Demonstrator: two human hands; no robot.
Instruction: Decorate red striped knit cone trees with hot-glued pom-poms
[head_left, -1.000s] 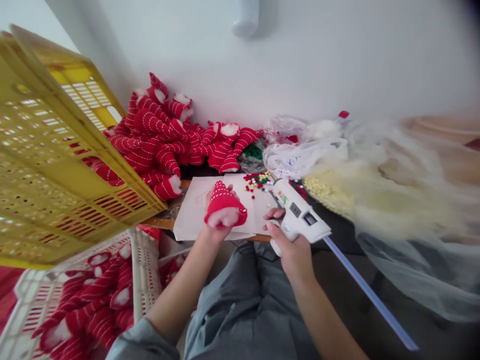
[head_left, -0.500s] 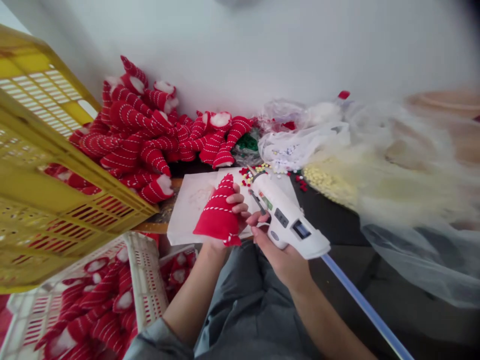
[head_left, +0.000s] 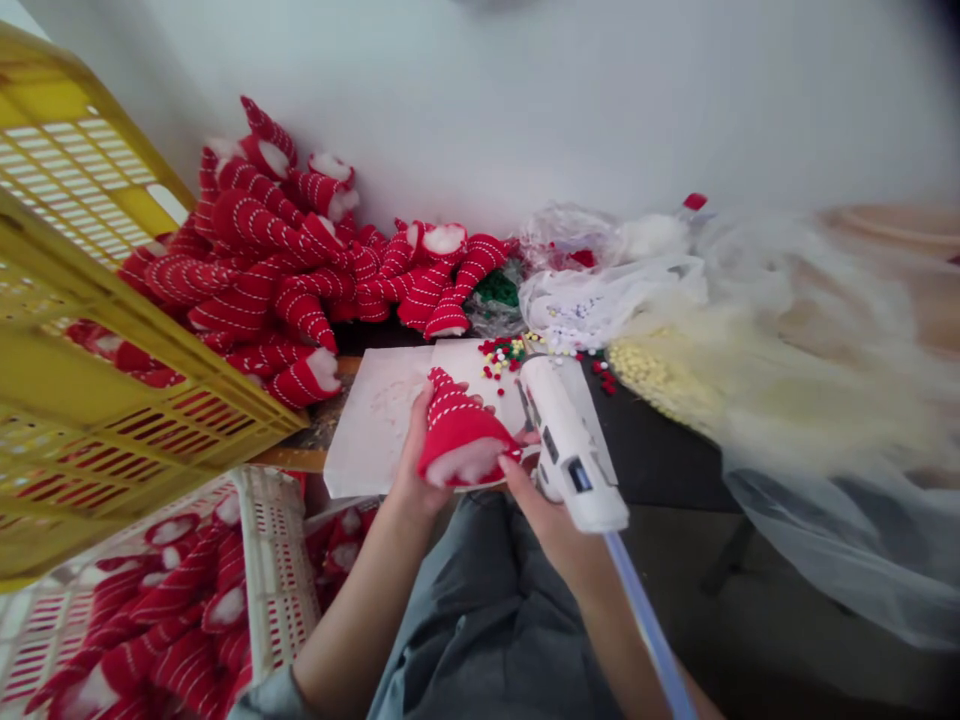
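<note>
My left hand (head_left: 420, 465) is wrapped round a red stuffed cone (head_left: 461, 428) with white twisted stripes, its white stuffing showing at the open base. A white hot glue gun (head_left: 570, 440), with a long glue stick (head_left: 649, 620) out of its back, is gripped in my right hand (head_left: 551, 525). The thumb of that hand touches the right edge of the cone's base. Beneath both hands lie white paper sheets (head_left: 360, 440). Small red, yellow, green and white pompoms (head_left: 499, 355) are scattered on the far part of the paper, near the gun's nozzle.
Striped red cones (head_left: 300, 260) are heaped at the back left, beside a tilted yellow crate (head_left: 150, 400). A white crate (head_left: 277, 560) of more cones stands below. Plastic bags (head_left: 622, 290) and pale yellow pompoms (head_left: 660, 375) lie to the right.
The cone has turned so its stuffed base now faces me. My right hand has come in against it, and the glue gun has swung more upright.
</note>
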